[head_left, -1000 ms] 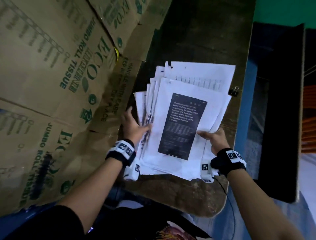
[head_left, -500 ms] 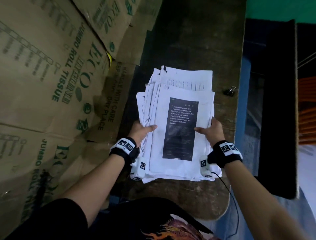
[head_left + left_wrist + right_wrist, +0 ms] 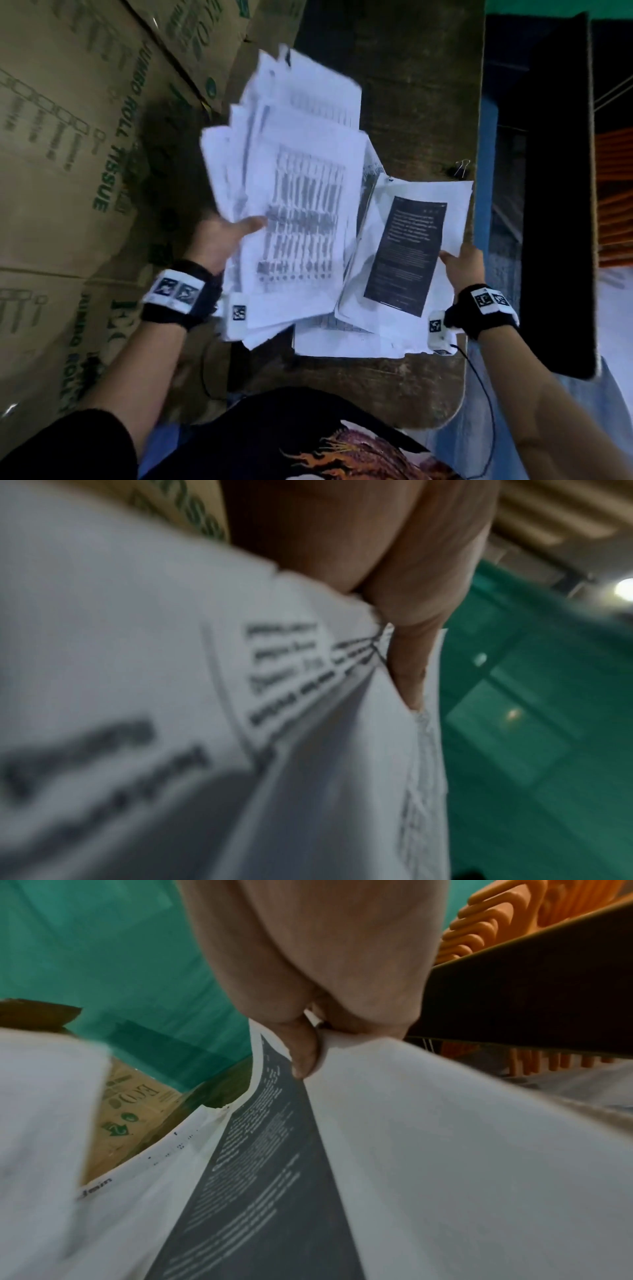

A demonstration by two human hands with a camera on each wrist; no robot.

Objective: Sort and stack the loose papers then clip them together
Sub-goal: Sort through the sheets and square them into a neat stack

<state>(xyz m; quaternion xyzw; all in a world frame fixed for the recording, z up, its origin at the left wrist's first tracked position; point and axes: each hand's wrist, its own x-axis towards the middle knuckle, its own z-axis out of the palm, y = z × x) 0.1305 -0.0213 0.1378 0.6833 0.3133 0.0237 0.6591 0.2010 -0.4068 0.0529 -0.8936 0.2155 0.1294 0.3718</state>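
Split apart now, the papers that sat as one pile half a second ago are in two lots. The left hand (image 3: 222,236) has lifted the thick, ragged bundle (image 3: 301,192) up and away to its own side, thumb pressed across the top sheet with the printed table and the other fingers hidden beneath; in the left wrist view that thumb (image 3: 407,647) clamps the sheet edges tight. The right hand (image 3: 462,263) grips the thinner set topped by the dark-panel sheet (image 3: 407,253), thumb on top at the sheet's outer edge, and tilts it up off the few pages (image 3: 342,342) lying flat on the wooden table (image 3: 411,85) just under and between both hands. In the right wrist view the thumb (image 3: 301,1053) pinches the bent white paper. Beyond the right hand's fingertips, a binder clip (image 3: 460,168) lies near the table's edge, apart from the paper. Cardboard boxes (image 3: 68,171) stand beside the left hand.
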